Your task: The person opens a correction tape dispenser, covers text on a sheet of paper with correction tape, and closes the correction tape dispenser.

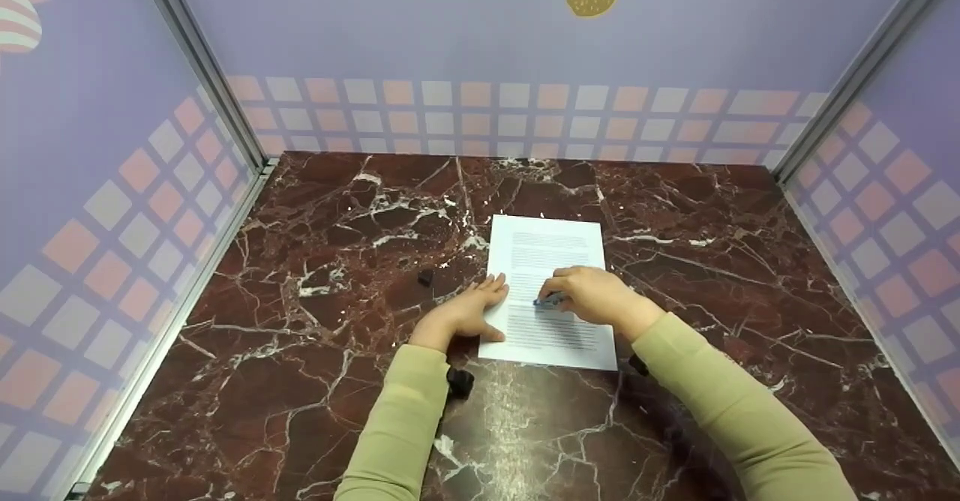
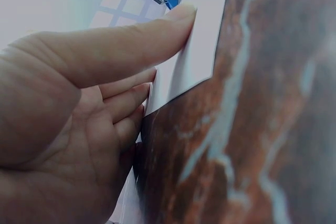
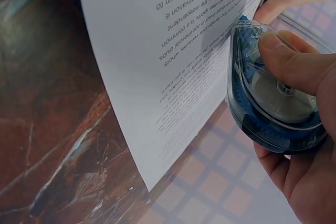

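Observation:
A white printed sheet of paper [image 1: 551, 261] lies on the marble-patterned table. My right hand [image 1: 596, 295] grips a blue, clear-cased correction tape dispenser [image 3: 273, 98], thumb on one side and fingers round the other. In the head view the dispenser's blue tip touches or nearly touches the sheet among the printed lines. My left hand [image 1: 469, 313] rests on the sheet's left edge, its fingers straight and thumb spread apart. In the left wrist view the left thumb [image 2: 142, 45] presses near the paper's corner. Any tape laid on the page is too small to make out.
The dark red marble table [image 1: 360, 276] extends around the sheet on all sides. A small black object [image 1: 426, 277] lies left of the paper. Purple panels with pink and white squares [image 1: 517, 103] enclose the back and both sides.

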Demonstrator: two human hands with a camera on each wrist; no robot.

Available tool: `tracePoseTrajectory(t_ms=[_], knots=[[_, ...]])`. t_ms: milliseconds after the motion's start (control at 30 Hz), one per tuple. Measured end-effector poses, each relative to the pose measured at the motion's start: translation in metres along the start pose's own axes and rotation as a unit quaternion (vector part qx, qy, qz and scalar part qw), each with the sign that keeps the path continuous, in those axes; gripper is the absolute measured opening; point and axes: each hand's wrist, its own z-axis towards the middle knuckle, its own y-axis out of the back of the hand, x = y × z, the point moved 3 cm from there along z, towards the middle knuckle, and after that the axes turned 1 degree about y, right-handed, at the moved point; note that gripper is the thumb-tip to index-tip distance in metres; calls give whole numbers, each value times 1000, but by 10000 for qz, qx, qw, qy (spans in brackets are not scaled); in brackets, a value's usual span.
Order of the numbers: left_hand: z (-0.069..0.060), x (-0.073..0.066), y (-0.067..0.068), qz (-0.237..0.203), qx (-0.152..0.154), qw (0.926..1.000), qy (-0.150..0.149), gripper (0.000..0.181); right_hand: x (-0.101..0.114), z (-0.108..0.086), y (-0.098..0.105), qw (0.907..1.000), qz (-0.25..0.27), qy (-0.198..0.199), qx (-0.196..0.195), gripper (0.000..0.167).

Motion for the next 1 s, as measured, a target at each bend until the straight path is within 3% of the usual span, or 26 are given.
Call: tracePoseTrajectory(t_ms=[1000], knots=[[0,-1,0,-4,21,10000,-39,94,-4,-8,3,9998,-122,-117,41,28]])
